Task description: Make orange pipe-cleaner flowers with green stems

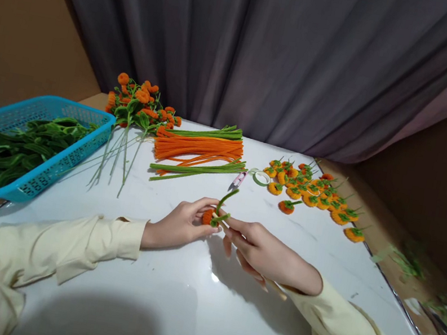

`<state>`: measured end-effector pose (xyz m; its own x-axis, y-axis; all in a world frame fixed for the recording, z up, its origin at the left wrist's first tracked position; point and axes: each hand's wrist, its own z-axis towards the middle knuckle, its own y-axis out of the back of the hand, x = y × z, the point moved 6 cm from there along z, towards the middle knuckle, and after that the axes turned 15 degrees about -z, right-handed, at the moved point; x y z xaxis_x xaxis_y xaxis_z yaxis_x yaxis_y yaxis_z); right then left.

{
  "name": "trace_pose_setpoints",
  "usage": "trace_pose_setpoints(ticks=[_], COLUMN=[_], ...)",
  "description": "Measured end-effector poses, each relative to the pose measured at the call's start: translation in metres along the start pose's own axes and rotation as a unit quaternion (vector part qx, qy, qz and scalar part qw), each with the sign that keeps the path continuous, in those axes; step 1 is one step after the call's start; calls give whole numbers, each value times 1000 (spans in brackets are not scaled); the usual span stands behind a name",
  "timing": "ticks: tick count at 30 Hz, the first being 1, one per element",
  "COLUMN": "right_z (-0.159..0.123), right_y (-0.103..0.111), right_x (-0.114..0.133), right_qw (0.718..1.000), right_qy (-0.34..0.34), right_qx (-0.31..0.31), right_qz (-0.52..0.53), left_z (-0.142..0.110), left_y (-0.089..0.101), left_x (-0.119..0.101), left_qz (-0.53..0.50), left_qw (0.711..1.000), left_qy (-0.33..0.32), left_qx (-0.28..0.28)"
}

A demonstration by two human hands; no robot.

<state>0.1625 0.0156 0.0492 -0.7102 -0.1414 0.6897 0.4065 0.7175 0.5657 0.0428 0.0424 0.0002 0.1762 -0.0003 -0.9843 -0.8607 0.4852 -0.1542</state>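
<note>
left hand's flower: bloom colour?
The bloom in the left hand is orange; best in head view.

Dark grey curtain (pixel 243 51) behind glossy white table (pixel 231 329); brown wall (pixel 26 14) left.

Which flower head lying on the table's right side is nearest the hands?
The deep-orange flower head, lying apart in front of the mostly yellower cluster, its green stem pointing right.

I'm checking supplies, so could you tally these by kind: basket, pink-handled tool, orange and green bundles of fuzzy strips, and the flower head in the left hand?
Blue basket: 1
Pink-handled tool: 1
Orange strip bundle: 1
Green strip bundles, far and near: 2
Orange flower head in the left hand: 1
Total: 6
</note>
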Motion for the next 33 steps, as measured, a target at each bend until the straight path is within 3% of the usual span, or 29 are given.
trace_pose_setpoints(ticks=[11,20,23,28,33], right_z=[4,5,3,-2,-1], right_y=[2,6,9,17,18], right_x=[-2,7,9,11,10], right_qw=[999,970,965,963,966], right_qy=[11,115,107,117,115], right_qx=[-39,-134,-150,-157,-149], right_qz=[-33,-169,-186,-185,-179], left_z=[-1,-2,2,9,9], left_y=[0,-4,-3,-6,-5], left_x=[-5,-7,-3,6,9], left_qz=[-21,-87,-207,-371,-373], left_qw=[1000,996,977,913,915], left_qy=[-7,5,48,153,145], left_qx=[-10,18,28,70,43])
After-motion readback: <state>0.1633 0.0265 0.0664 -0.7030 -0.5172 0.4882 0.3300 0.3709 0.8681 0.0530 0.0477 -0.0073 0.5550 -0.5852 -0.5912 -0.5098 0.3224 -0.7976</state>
